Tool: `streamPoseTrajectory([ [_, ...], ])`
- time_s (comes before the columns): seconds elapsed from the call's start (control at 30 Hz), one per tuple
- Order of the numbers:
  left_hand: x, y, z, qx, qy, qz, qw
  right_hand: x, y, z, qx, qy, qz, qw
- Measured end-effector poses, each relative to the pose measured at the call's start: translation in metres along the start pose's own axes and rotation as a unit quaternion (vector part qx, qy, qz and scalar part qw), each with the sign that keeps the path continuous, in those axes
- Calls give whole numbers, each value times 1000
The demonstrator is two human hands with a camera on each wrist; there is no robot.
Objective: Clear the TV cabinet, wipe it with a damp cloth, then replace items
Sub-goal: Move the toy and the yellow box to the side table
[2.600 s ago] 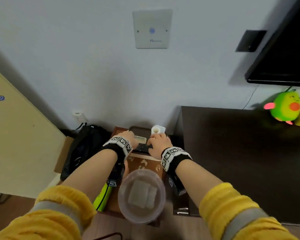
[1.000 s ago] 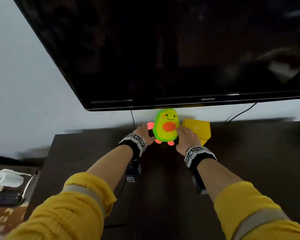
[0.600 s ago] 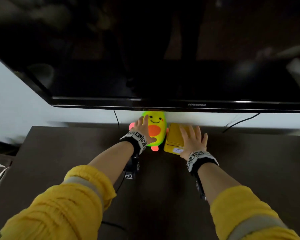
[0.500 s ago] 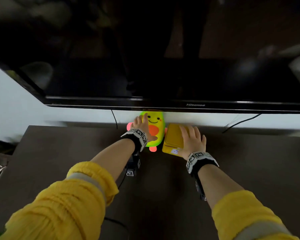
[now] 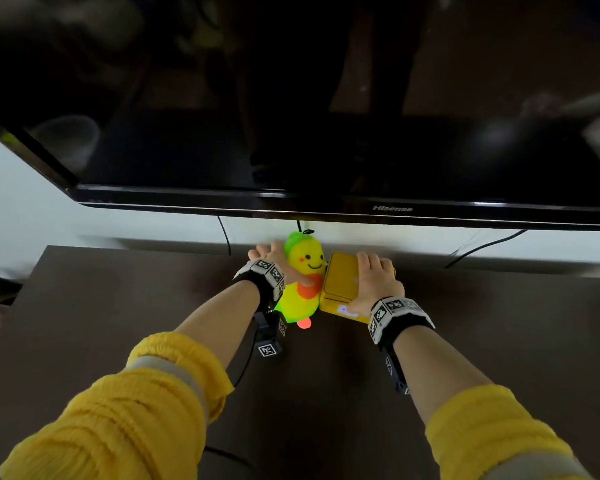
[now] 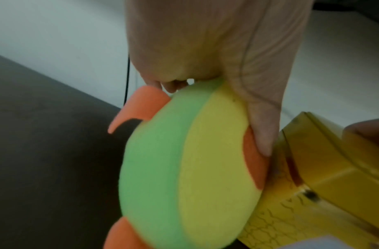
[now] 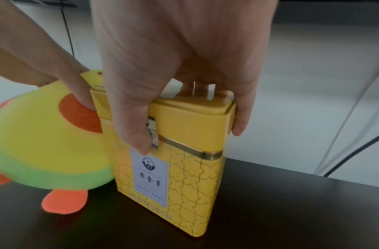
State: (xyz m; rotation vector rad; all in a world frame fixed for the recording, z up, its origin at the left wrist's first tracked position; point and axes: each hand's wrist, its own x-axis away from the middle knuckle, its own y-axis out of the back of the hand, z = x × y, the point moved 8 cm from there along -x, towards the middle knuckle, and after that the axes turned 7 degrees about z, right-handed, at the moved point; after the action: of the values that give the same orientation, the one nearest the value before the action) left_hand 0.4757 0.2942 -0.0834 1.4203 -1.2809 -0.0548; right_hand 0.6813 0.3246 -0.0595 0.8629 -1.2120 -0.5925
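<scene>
Head view, seen from above and in front. A black television point(image 5: 326, 98), switched off and marked "Hisense" on its lower bezel, fills the field from 9 through 12 to 3 o'clock; its screen mirrors dim shapes of the room. Behind and below it runs a pale wall point(image 5: 21, 209), down which thin black cables point(image 5: 224, 233) drop to the back edge of the furniture. The TV cabinet point(image 5: 118, 306), a dark brown matt tabletop, spans the lower half from 8 to 4 o'clock. Two forearms in pushed-up yellow sleeves point(image 5: 125, 410) reach in from 7 and 5 o'clock, each wrist banded with a black strap bearing printed square markers.

Just above centre, close to the wall, two things touch side by side. At the left is the plush toy point(image 5: 302, 289), green-backed and yellow-fronted with a smiling face, an orange belly patch and orange feet; it leans toward 12 o'clock. At the right is the yellow tin point(image 5: 340, 285), rectangular, with a gold band and a white label of Chinese characters; its base sits on the tabletop.

Grip, left hand point(image 5: 271, 254): closed round the toy's upper body, thumb on the orange patch. Grip, right hand point(image 5: 374, 282): clasped over the tin's lid from above, thumb on the front face, fingers down the far sides.
</scene>
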Motion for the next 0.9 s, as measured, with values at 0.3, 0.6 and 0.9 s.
streamPoseTrajectory([
  [0.3, 45, 27, 32, -16, -110, 19, 994, 49, -4, 61, 63, 27, -7, 998],
  [0.6, 126, 108, 133, -20, -115, -11, 993, 143, 1, 173, 63, 77, -47, 994],
  [0.9, 231, 205, 310, -26, -106, -65, 992, 256, -34, 341, 91, 132, -71, 984],
])
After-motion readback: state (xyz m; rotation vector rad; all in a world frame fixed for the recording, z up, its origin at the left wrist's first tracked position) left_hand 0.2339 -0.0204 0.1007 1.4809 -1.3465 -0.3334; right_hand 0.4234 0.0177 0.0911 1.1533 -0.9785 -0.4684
